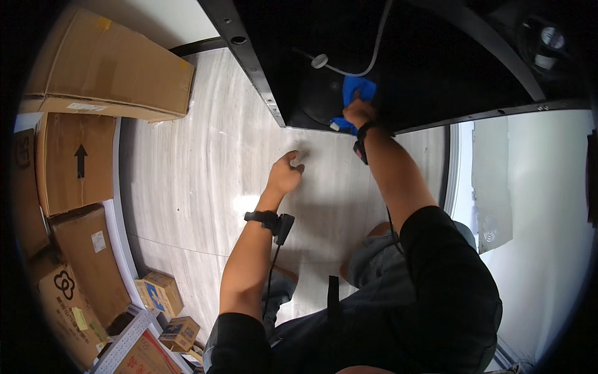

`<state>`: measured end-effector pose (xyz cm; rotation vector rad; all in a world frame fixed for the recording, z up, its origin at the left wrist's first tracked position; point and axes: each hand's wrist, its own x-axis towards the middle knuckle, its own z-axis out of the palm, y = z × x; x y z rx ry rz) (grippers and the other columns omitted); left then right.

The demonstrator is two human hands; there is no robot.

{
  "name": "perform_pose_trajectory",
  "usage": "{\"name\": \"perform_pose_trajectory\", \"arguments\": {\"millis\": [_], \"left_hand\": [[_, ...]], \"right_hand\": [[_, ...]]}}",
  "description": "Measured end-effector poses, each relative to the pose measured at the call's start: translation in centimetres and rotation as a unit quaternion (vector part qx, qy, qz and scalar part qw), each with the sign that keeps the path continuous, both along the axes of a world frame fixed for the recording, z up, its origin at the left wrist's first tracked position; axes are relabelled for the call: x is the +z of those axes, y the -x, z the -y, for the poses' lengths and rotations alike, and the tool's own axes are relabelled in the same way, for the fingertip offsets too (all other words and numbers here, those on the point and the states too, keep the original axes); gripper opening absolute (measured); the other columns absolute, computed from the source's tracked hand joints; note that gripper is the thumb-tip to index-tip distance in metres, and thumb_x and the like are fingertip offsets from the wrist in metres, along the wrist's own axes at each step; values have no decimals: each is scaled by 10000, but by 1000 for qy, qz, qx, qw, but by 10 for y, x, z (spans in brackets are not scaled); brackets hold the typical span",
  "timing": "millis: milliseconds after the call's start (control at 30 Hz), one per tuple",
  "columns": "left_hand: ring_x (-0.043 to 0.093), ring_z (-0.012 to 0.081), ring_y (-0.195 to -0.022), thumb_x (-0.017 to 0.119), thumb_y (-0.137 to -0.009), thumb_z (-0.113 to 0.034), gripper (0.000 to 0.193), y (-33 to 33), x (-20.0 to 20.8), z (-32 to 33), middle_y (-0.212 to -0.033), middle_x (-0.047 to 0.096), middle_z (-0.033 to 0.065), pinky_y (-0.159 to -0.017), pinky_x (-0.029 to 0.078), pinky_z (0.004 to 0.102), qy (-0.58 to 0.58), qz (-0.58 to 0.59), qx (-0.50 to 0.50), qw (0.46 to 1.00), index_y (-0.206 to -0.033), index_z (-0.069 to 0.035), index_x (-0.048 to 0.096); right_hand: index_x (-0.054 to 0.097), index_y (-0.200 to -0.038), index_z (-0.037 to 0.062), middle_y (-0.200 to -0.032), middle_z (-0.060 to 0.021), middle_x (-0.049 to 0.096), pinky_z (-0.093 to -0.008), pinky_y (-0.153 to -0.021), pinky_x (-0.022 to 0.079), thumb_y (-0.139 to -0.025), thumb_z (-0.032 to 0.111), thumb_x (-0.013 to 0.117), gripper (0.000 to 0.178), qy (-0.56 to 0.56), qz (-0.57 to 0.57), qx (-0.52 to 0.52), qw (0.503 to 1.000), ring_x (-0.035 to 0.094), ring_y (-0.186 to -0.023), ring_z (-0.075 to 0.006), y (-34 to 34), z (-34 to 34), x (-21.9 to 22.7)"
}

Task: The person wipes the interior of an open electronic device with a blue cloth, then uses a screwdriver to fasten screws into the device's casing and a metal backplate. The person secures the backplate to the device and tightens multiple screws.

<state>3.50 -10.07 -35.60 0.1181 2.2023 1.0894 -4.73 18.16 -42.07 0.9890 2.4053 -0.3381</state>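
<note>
Inside black casing (247,63) | grips blue cloth (353,86) in right hand (359,113) | holds left hand (286,176) half-open | has arrow-marked carton (92,165) off left

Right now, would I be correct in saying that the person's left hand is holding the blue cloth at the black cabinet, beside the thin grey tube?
Not quite: it is the right hand that holds the blue cloth at the black cabinet, beside the thin grey tube, as the head view shows.
</note>
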Motion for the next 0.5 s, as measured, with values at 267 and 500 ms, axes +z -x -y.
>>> {"name": "perform_pose_trajectory", "arguments": {"millis": [267,500], "left_hand": [[625,220,-963,559,-885,-127,382,7,-21,-1,-1084,652,95,-856,485,354,-193,121,115,967,-1251,-18,543],[462,335,-1238,583,-911,-377,696,24,47,-9,-1378,431,209,-1017,395,427,-259,167,220,926,-1426,-5,296]], "right_hand": [[537,-1261,53,-1185,-200,600,-411,-976,445,-711,205,656,583,343,-140,-10,929,563,-1113,-353,-61,67,38],[466,-1301,21,-1235,-171,560,-465,-985,434,-665,134,716,693,723,-213,-254,606,543,-1114,-346,-118,86,84]]}}
